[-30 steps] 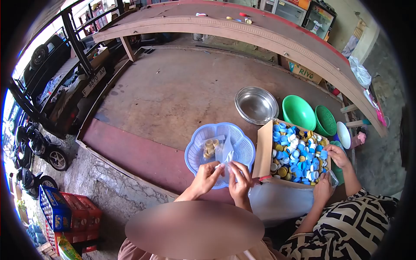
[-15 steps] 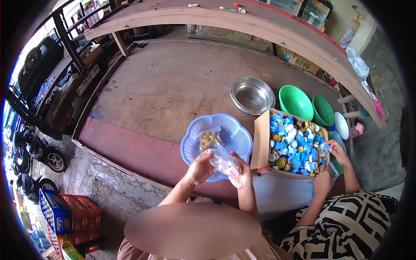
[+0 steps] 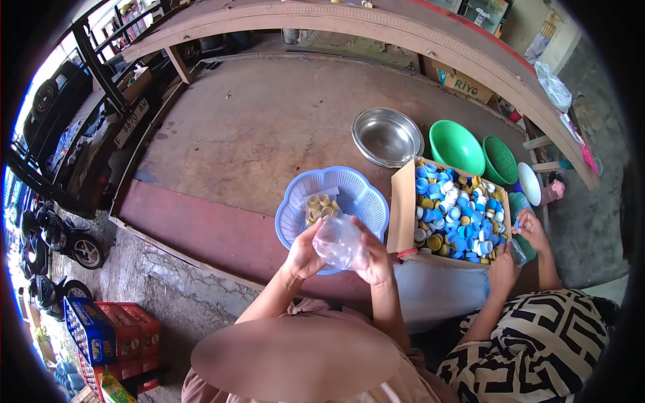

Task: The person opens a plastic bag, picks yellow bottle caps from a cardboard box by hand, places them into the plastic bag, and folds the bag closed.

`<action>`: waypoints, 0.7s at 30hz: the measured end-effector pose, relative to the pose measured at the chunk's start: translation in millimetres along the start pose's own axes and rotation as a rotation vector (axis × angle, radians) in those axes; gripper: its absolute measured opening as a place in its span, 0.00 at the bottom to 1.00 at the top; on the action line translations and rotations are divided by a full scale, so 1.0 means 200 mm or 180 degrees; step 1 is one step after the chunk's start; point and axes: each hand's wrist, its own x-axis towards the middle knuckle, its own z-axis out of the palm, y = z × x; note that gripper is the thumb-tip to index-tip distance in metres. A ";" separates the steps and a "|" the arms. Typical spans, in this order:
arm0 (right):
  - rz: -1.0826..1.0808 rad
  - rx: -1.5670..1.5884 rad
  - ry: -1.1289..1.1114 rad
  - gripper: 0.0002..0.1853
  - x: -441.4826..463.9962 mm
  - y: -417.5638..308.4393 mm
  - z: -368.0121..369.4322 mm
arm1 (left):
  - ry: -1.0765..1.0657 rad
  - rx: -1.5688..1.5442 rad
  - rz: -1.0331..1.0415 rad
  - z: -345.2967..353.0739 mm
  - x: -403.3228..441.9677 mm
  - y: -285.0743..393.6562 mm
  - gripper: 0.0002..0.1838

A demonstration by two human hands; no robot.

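Note:
Between my hands is a clear plastic bag (image 3: 338,243), puffed wide and with no contents that I can make out. My left hand (image 3: 304,255) pinches its left side, and my right hand (image 3: 373,260) grips the right side. Both hands are over the near edge of a blue flower-shaped plastic basket (image 3: 287,190). Inside the basket lies another clear bag holding several yellow-brown bottle caps (image 3: 321,208).
Right of the basket stands a cardboard box (image 3: 403,209) full of blue, white and yellow caps (image 3: 460,218). A co-worker's hands (image 3: 529,232) hold a small clear bag there. Behind are a steel bowl (image 3: 388,136), a green bowl (image 3: 457,148) and a green basket (image 3: 500,161).
The plastic bag between my hands has gone from narrow and crumpled to spread and puffed out. The co-worker's far hand has drawn back from the caps towards the small bag.

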 end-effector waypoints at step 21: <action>-0.3418 -0.4150 0.1144 0.17 -0.02 0.07 0.15 | 0.1114 0.4858 0.2648 0.12 0.00 0.00 0.15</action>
